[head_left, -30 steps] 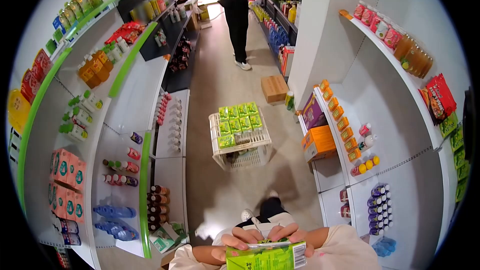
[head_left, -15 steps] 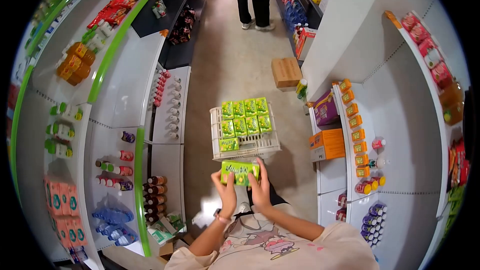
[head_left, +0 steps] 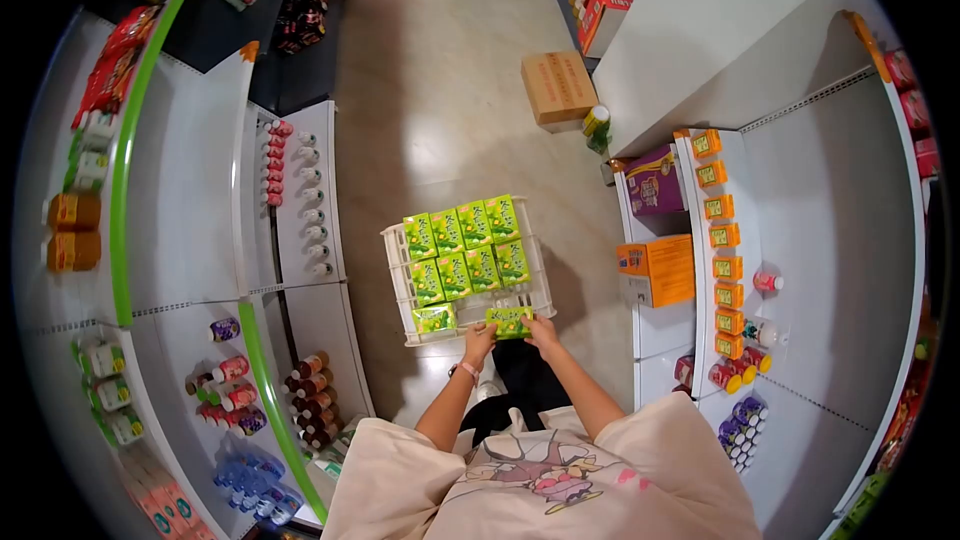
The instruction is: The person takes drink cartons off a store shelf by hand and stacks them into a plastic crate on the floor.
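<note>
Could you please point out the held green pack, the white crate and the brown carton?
Held green pack (head_left: 510,322), head view: its printed face.
White crate (head_left: 396,280), head view: its left rim.
Brown carton (head_left: 556,86), head view: its top.

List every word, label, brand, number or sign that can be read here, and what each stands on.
None reads clearly.
Green box in left hand and right hand: stylised characters, too blurred.
Other green boxes: same.
Purple box: pale lettering, too blurred.
Orange carton: dark print, too small.
Cardboard box: reddish print, too blurred.
</note>
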`<action>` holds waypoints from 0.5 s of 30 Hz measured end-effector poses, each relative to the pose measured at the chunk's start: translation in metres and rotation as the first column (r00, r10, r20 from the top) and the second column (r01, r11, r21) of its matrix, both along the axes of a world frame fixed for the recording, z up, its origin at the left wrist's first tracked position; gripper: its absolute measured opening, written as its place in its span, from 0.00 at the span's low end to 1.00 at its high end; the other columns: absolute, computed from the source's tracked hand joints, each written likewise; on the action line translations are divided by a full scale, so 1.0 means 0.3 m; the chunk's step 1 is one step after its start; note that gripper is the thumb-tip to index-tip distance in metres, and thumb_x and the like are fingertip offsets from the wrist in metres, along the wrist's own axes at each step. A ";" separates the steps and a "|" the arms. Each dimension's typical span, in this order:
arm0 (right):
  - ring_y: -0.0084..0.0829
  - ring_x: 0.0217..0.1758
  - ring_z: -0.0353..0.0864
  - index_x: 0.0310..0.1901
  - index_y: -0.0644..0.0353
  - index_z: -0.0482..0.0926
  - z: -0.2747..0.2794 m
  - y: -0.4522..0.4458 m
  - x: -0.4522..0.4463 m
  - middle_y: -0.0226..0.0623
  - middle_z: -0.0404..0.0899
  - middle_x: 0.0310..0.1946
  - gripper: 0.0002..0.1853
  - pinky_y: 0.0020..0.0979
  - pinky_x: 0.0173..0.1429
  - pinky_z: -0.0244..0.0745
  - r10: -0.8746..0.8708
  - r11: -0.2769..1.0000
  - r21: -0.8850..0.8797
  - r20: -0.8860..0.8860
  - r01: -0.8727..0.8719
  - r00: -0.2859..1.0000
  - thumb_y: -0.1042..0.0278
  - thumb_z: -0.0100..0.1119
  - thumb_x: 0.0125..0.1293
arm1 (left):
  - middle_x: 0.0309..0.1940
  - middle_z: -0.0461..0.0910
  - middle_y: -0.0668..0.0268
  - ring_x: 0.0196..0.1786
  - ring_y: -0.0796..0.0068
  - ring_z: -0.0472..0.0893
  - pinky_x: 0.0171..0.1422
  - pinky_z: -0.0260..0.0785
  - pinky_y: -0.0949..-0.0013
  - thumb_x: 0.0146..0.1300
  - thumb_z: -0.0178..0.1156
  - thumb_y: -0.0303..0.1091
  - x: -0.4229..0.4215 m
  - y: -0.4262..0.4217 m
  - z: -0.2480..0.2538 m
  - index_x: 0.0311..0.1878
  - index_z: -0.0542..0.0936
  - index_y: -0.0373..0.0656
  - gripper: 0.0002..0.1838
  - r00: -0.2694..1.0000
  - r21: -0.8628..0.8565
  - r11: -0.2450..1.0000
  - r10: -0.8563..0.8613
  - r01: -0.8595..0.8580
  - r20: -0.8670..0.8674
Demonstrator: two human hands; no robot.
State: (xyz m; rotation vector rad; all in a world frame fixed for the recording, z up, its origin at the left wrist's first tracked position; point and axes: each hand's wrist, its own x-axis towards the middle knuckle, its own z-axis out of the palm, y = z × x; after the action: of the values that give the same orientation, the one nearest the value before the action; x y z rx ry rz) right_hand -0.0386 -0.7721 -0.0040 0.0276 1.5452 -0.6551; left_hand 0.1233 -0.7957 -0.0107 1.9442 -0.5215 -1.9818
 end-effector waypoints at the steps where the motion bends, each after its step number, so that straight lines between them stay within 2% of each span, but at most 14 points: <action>1: 0.29 0.49 0.73 0.54 0.56 0.71 -0.003 -0.026 -0.015 0.33 0.75 0.46 0.20 0.38 0.49 0.70 -0.009 1.000 -0.027 -0.008 0.009 1.000 0.60 0.57 0.62 | 0.38 0.76 0.60 0.35 0.75 0.77 0.31 0.71 0.74 0.59 0.60 0.36 -0.022 -0.015 -0.040 0.48 0.66 0.41 0.19 1.000 0.028 0.999 -0.017 0.017 0.012; 2: 0.29 0.50 0.73 0.55 0.57 0.70 0.003 -0.048 -0.026 0.33 0.75 0.47 0.20 0.39 0.50 0.69 -0.017 0.998 -0.054 -0.016 0.016 1.000 0.61 0.57 0.62 | 0.41 0.76 0.60 0.39 0.73 0.78 0.36 0.74 0.70 0.59 0.59 0.36 -0.059 -0.040 -0.011 0.49 0.66 0.41 0.18 0.995 0.070 0.993 0.089 -0.091 0.036; 3: 0.29 0.51 0.73 0.56 0.57 0.70 0.015 -0.070 -0.035 0.33 0.75 0.47 0.21 0.40 0.51 0.69 -0.024 0.997 -0.078 -0.022 0.022 0.999 0.62 0.57 0.62 | 0.44 0.75 0.60 0.42 0.72 0.77 0.41 0.74 0.67 0.59 0.58 0.33 -0.065 -0.070 -0.017 0.52 0.65 0.42 0.20 1.000 0.086 0.996 0.024 -0.025 0.014; 4: 0.27 0.51 0.73 0.60 0.59 0.66 0.026 -0.096 -0.060 0.34 0.75 0.49 0.24 0.36 0.54 0.69 0.021 0.994 -0.104 0.005 -0.020 1.000 0.69 0.56 0.61 | 0.46 0.74 0.61 0.44 0.71 0.77 0.45 0.73 0.64 0.59 0.58 0.30 -0.062 -0.098 -0.021 0.55 0.63 0.42 0.22 0.999 0.100 0.994 -0.038 0.038 -0.009; 5: 0.26 0.49 0.74 0.61 0.60 0.65 -0.026 -0.090 -0.073 0.35 0.75 0.49 0.25 0.33 0.52 0.70 0.070 0.981 -0.176 -0.067 -0.081 0.995 0.71 0.56 0.61 | 0.48 0.73 0.62 0.47 0.70 0.76 0.50 0.73 0.61 0.58 0.57 0.28 -0.057 -0.118 -0.024 0.58 0.62 0.43 0.24 0.995 0.110 0.989 -0.096 0.099 -0.035; 6: 0.26 0.47 0.75 0.61 0.61 0.65 -0.122 -0.075 -0.086 0.35 0.74 0.50 0.26 0.30 0.50 0.71 0.115 0.958 -0.245 -0.141 -0.147 0.983 0.73 0.55 0.60 | 0.50 0.72 0.63 0.48 0.71 0.76 0.50 0.72 0.62 0.59 0.54 0.27 -0.050 -0.129 -0.020 0.62 0.63 0.45 0.26 0.990 0.115 0.983 -0.141 0.141 -0.009; 7: 0.25 0.45 0.75 0.62 0.62 0.64 -0.178 -0.064 -0.099 0.35 0.74 0.50 0.26 0.27 0.48 0.72 0.150 0.926 -0.311 -0.217 -0.214 0.965 0.76 0.54 0.60 | 0.51 0.72 0.63 0.48 0.71 0.76 0.50 0.72 0.62 0.60 0.53 0.28 -0.038 -0.143 -0.010 0.62 0.64 0.44 0.25 0.979 0.123 0.971 -0.201 0.204 -0.033; 8: 0.23 0.40 0.76 0.62 0.64 0.63 -0.175 -0.079 -0.116 0.37 0.74 0.51 0.28 0.21 0.40 0.72 0.126 0.969 -0.201 -0.091 -0.142 0.988 0.81 0.52 0.58 | 0.51 0.72 0.63 0.49 0.72 0.76 0.51 0.71 0.63 0.60 0.52 0.28 -0.025 -0.163 0.006 0.61 0.65 0.44 0.24 0.963 0.124 0.955 -0.262 0.268 -0.059; 9: 0.22 0.40 0.76 0.62 0.64 0.64 -0.170 -0.090 -0.128 0.36 0.74 0.51 0.27 0.21 0.39 0.72 0.107 0.975 -0.189 -0.060 -0.116 0.992 0.81 0.52 0.58 | 0.52 0.72 0.64 0.49 0.72 0.76 0.51 0.71 0.63 0.61 0.51 0.29 -0.020 -0.178 0.025 0.61 0.66 0.44 0.23 0.943 0.123 0.936 -0.321 0.330 -0.085; 10: 0.22 0.39 0.76 0.62 0.64 0.64 -0.162 -0.097 -0.138 0.36 0.74 0.50 0.27 0.21 0.37 0.72 0.088 0.980 -0.175 -0.031 -0.092 0.996 0.80 0.52 0.58 | 0.50 0.75 0.64 0.49 0.73 0.76 0.49 0.70 0.65 0.61 0.50 0.30 -0.019 -0.184 0.046 0.58 0.71 0.43 0.20 0.949 0.140 0.938 -0.311 0.316 -0.054; 11: 0.22 0.38 0.76 0.61 0.64 0.65 -0.147 -0.105 -0.149 0.36 0.75 0.50 0.27 0.21 0.36 0.72 0.070 0.984 -0.162 -0.003 -0.069 0.998 0.80 0.52 0.58 | 0.48 0.76 0.64 0.47 0.73 0.77 0.49 0.70 0.66 0.61 0.50 0.30 -0.007 -0.175 0.032 0.57 0.71 0.42 0.19 0.939 0.082 0.935 -0.343 0.344 -0.029; 13: 0.22 0.39 0.76 0.60 0.63 0.66 -0.107 -0.123 -0.181 0.36 0.76 0.48 0.26 0.22 0.38 0.73 0.154 0.974 -0.167 -0.012 -0.154 0.988 0.76 0.54 0.59 | 0.44 0.79 0.63 0.45 0.73 0.78 0.47 0.70 0.68 0.60 0.51 0.30 0.034 -0.164 0.018 0.56 0.73 0.41 0.19 0.915 -0.038 0.915 -0.401 0.402 0.031; 14: 0.23 0.39 0.77 0.60 0.63 0.67 -0.096 -0.133 -0.194 0.37 0.77 0.48 0.25 0.22 0.38 0.73 0.200 0.965 -0.166 -0.043 -0.204 0.979 0.75 0.54 0.58 | 0.37 0.81 0.62 0.40 0.73 0.79 0.46 0.70 0.70 0.59 0.51 0.30 0.057 -0.170 0.016 0.52 0.75 0.38 0.18 0.839 -0.152 0.827 -0.520 0.542 0.161; 15: 0.24 0.39 0.77 0.59 0.63 0.68 -0.086 -0.145 -0.196 0.37 0.78 0.47 0.24 0.22 0.38 0.73 0.238 0.954 -0.169 -0.073 -0.248 0.968 0.75 0.53 0.58 | 0.36 0.82 0.59 0.39 0.69 0.80 0.46 0.70 0.70 0.57 0.52 0.31 0.078 -0.162 0.018 0.50 0.77 0.38 0.17 0.773 -0.191 0.757 -0.566 0.625 0.285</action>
State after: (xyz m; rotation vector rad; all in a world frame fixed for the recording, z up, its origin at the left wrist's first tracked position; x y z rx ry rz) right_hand -0.0975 -0.8157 -0.0298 -0.3121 1.5047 -0.5971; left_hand 0.1466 -0.8444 -0.0053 1.9654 -1.5698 -1.8801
